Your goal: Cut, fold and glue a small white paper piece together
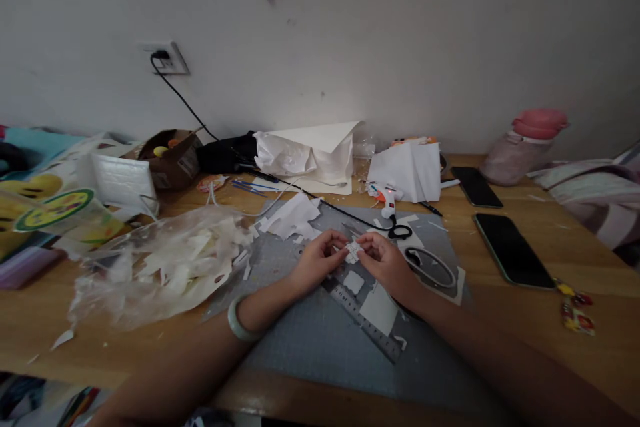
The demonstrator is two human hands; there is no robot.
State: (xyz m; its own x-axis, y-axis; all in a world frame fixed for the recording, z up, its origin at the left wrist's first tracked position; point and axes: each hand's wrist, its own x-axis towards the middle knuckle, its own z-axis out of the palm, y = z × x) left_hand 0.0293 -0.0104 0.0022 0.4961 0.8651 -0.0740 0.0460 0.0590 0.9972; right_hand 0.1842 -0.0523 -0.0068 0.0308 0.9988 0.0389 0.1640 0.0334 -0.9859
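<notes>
Between my two hands is a small white paper cutout (353,253) with dark lines on it. My left hand (324,257) pinches its left edge, and my right hand (381,259) grips the right edge. Just below them, a second white paper cutout (354,282) lies on the grey cutting mat (305,333). A metal ruler (367,327) runs slantwise beneath my hands, with a piece of white paper (380,307) beside it. Scissors (400,232) rest beyond my right hand, their handles showing on both sides of it.
A hot glue gun (388,200) stands behind the mat. Left lies a plastic bag (135,280) of paper scraps, near a plastic cup (70,217). On the right are two phones (513,250), a keychain (575,307) and a pink-lidded bottle (520,147). A cardboard box (175,163) sits by the wall.
</notes>
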